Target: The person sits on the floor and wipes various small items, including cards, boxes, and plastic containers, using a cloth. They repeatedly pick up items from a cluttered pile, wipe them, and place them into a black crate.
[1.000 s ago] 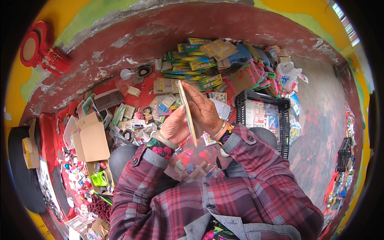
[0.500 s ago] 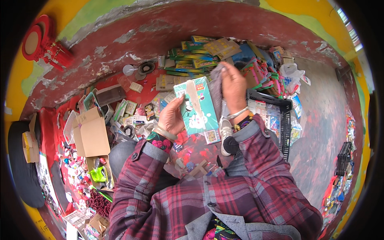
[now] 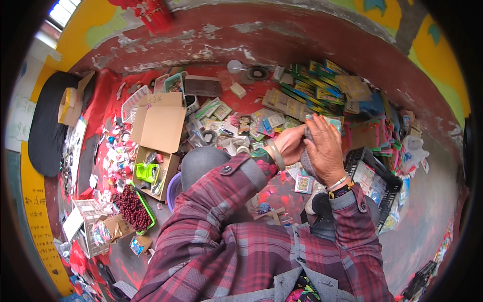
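Both hands meet in front of my lap. My left hand (image 3: 289,145) is closed on the edge of a thin teal-green box (image 3: 334,122), which is mostly hidden behind my other hand and shows only at its upper right. With fingers stretched upward, my right hand (image 3: 324,151) presses a grey cloth (image 3: 308,163) against the box; the cloth shows between the palm and my left fingers. Below the hands, a small square picture card (image 3: 304,183) lies on the floor.
An open cardboard box (image 3: 160,123) with a bright green item stands left, by a green tray of dark red beads (image 3: 132,207). A black crate (image 3: 390,194) sits right of my leg. Yellow-green packets (image 3: 317,83) are heaped by the wall, with loose small goods before them.
The view has swung left. The box has turned from broadside to nearly hidden, and my right hand has brought the cloth from beside it down onto it.
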{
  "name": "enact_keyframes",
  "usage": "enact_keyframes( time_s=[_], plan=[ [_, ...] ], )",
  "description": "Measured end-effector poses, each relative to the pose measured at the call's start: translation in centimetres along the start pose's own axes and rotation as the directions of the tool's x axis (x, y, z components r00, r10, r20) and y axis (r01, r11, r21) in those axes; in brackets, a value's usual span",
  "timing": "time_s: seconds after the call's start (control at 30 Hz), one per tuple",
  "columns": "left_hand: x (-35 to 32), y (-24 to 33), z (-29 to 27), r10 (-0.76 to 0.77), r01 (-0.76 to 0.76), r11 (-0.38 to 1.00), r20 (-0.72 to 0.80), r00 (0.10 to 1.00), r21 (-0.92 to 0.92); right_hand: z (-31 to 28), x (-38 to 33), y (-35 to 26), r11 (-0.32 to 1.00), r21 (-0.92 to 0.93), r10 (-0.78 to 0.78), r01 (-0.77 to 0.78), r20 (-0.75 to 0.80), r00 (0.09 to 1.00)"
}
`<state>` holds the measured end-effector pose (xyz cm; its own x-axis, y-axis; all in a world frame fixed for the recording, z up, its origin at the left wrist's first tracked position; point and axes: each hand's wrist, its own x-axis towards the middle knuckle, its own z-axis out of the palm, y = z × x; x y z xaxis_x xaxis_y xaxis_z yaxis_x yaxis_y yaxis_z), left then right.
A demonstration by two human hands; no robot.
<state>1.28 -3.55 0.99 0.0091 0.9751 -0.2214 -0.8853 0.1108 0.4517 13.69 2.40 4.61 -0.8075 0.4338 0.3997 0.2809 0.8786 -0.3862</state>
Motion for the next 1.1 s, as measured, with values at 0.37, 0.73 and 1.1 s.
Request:
enact_keyframes(
  time_s=[0.37, 0.73, 1.1],
  plan=[
    [-0.9, -1.6, 2.5, 0.129, -0.137, 0.987, -0.093, 0.987, -0.083, 1.9, 0.3, -0.1, 0.924, 0.378, 0.130, -0.059, -0.166, 0.977],
    [-0.8, -1.7, 1.4, -0.029, 0.025, 0.975, -0.014, 0.999, -0.222, 0.9, 1.4, 3.4, 0.993, -0.004, 0.112, -0.115, -0.205, 0.972],
    [-1.3, 0.1, 0.6, 0.088, -0.080, 0.956, 0.016, 0.996, -0.281, 2.1, 0.3, 0.9, 0.994, 0.056, -0.087, 0.092, -0.086, 0.993]
  ],
)
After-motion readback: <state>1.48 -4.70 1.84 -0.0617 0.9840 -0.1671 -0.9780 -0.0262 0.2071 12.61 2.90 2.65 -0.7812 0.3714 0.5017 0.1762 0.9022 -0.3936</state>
